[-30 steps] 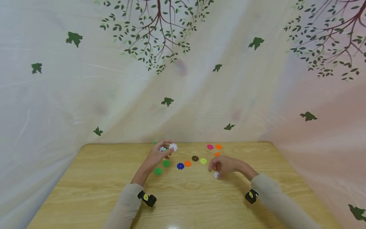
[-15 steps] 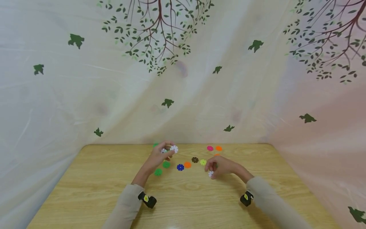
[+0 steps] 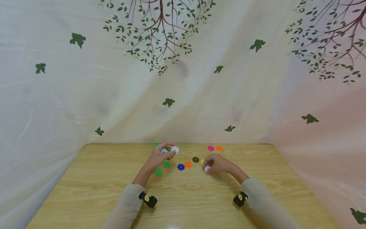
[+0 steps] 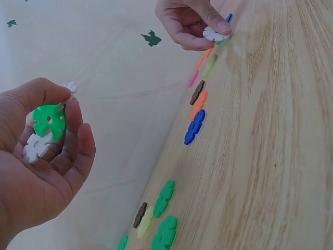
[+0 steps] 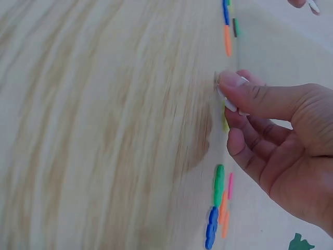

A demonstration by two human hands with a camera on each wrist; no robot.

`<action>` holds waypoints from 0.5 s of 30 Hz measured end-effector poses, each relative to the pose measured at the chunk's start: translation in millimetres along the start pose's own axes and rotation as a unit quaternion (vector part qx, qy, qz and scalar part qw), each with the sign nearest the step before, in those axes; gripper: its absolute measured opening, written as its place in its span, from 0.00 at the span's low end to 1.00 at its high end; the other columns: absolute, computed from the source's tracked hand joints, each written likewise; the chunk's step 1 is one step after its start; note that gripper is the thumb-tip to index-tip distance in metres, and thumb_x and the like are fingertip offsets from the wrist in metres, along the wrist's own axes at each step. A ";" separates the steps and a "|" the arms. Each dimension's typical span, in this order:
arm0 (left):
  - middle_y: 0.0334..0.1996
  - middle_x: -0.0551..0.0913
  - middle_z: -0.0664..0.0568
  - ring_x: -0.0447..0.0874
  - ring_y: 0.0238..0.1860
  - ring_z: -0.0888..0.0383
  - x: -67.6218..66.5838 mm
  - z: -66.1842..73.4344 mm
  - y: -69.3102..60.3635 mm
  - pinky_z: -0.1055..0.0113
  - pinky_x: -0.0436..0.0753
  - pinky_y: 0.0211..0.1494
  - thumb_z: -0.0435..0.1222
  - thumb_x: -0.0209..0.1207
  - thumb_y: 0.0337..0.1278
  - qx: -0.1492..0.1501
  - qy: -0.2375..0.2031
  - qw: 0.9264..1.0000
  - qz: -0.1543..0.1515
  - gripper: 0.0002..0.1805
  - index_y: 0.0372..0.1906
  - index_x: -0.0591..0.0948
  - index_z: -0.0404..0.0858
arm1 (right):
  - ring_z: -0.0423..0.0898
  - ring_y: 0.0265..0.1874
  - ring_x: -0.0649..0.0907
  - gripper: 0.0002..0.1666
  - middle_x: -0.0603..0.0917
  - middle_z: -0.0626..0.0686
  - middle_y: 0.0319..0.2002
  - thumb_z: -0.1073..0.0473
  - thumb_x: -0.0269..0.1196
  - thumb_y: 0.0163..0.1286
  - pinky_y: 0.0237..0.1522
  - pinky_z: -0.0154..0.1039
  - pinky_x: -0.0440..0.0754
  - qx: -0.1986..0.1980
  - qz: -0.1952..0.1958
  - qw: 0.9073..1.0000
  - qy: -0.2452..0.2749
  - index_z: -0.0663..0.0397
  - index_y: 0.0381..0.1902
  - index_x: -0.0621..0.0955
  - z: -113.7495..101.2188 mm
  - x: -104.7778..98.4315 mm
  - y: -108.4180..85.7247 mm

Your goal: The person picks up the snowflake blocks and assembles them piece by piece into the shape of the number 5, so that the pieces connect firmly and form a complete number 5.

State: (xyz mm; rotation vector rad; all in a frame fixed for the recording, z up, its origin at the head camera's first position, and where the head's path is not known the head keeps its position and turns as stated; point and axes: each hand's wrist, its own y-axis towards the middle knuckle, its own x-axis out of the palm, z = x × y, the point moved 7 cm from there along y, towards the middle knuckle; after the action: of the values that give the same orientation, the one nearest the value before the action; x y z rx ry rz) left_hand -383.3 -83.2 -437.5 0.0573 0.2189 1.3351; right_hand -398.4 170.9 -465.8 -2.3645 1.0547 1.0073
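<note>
Between thumb and fingers, my left hand [image 3: 157, 156] holds a joined piece of slotted snowflake discs above the table. In the left wrist view, its green disc [image 4: 41, 126] sits between a white disc [image 4: 36, 148] and another white disc [image 4: 71, 87] at the fingertips. My right hand [image 3: 220, 163] pinches a loose white snowflake disc [image 3: 207, 169] by its edge, low over the table to the right of the left hand. The right thumb and fingers cover part of that disc in the right wrist view. The two hands are apart.
On the wooden table [image 3: 188, 200] lie a blue disc [image 3: 180, 167], orange disc [image 3: 187, 164], brown disc [image 3: 195, 159] and pink disc [image 3: 210, 148]. Green discs [image 3: 158, 171] lie below the left hand. A yellow disc [image 3: 202, 161] is partly behind the right hand. A printed curtain [image 3: 188, 124] hangs behind.
My right hand has moved left with the white disc, closer to the left hand, and has risen slightly. The left hand has barely moved and still holds the joined discs.
</note>
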 end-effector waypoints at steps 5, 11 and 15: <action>0.46 0.84 0.40 0.85 0.40 0.43 0.0 0.4 -0.2 0.47 0.88 0.47 0.30 0.64 0.66 0.001 0.000 1.000 0.002 0.18 0.59 0.80 0.35 | 0.39 0.33 0.79 0.08 0.88 0.53 0.33 0.70 0.73 0.59 0.38 0.30 0.80 -0.012 0.047 0.999 0.024 0.60 0.37 0.87 -3.5 -5.5 6.7; 0.44 0.84 0.42 0.85 0.42 0.39 -0.4 -0.2 -0.2 0.44 0.87 0.48 0.32 0.64 0.66 -0.002 -0.002 1.000 0.004 0.18 0.60 0.80 0.37 | 0.46 0.27 0.81 0.11 0.89 0.58 0.35 0.65 0.70 0.66 0.29 0.41 0.85 -0.016 0.085 0.993 0.085 0.67 0.43 0.87 -14.3 -11.3 21.1; 0.43 0.84 0.43 0.85 0.42 0.38 -1.0 -1.0 0.2 0.42 0.86 0.48 0.32 0.64 0.66 -0.003 -0.002 1.000 0.007 0.18 0.59 0.81 0.39 | 0.59 0.33 0.85 0.14 0.89 0.62 0.40 0.64 0.67 0.71 0.38 0.56 0.88 -0.015 0.097 0.986 0.135 0.68 0.50 0.86 -28.9 -14.2 28.4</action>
State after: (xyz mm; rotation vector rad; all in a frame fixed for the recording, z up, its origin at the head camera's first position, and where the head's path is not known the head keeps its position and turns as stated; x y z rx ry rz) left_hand -383.9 -84.2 -438.4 0.0566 0.2126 1.3489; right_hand -413.1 142.9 -436.8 -2.5118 1.4008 0.7821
